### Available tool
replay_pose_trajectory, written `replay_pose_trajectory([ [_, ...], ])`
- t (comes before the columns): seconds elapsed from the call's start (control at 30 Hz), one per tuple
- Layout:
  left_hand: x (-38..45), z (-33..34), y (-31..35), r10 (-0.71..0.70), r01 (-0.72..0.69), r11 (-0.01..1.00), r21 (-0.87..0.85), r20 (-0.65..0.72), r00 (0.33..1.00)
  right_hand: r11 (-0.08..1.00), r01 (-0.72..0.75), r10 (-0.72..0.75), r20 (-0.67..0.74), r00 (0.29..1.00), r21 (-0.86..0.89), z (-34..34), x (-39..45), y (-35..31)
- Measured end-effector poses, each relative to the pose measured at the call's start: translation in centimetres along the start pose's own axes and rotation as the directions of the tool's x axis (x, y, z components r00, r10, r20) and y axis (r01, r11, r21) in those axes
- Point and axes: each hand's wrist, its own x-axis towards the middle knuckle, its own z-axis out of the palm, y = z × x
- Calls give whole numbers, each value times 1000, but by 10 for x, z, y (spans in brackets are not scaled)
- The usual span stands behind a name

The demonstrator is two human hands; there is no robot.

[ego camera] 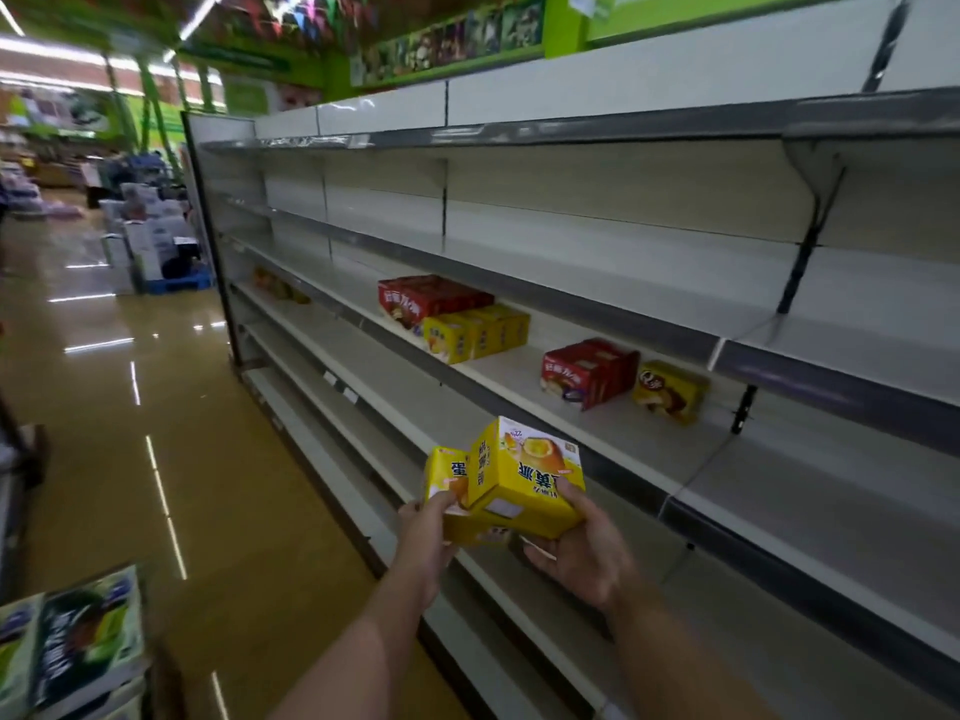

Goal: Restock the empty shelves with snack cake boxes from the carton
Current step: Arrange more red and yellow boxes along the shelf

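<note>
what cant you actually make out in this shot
Head view only:
- Small print on the yellow boxes held by the left hand and right hand: upside down, blurred.
- Left fingers: behind the boxes.
- Items far along the shelf: too small, blurred.
- Carton: not identifiable.

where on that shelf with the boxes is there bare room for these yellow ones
Bare shelf lies between the yellow boxes and the red box, and left of the red stack. It is crowded around the brown-and-yellow box.

held boxes [524, 480]: yellow | shelf boxes [587, 371]: red | shelves [597, 262]: white, grey-edged
</note>
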Motion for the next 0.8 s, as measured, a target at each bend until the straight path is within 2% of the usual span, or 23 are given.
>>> replay_pose_trajectory([
  [0.13,28,33,-8,-19,20,1000,9,-29,999,999,6,-6,-8,1000,32,-30,17,-20],
  [0.33,74,73,7,7,-7,999,45,2,1000,992,122,-115,-148,982,39,-42,58,-42],
  [0.53,145,99,31,34,-47,992,115,112,993,974,224,-216,-141,966,44,-23,126,-71],
  [0.8,265,105,92,-2,-124,918,376,317,949,971,236,-238,-284,929,-41,23,217,-106],
])
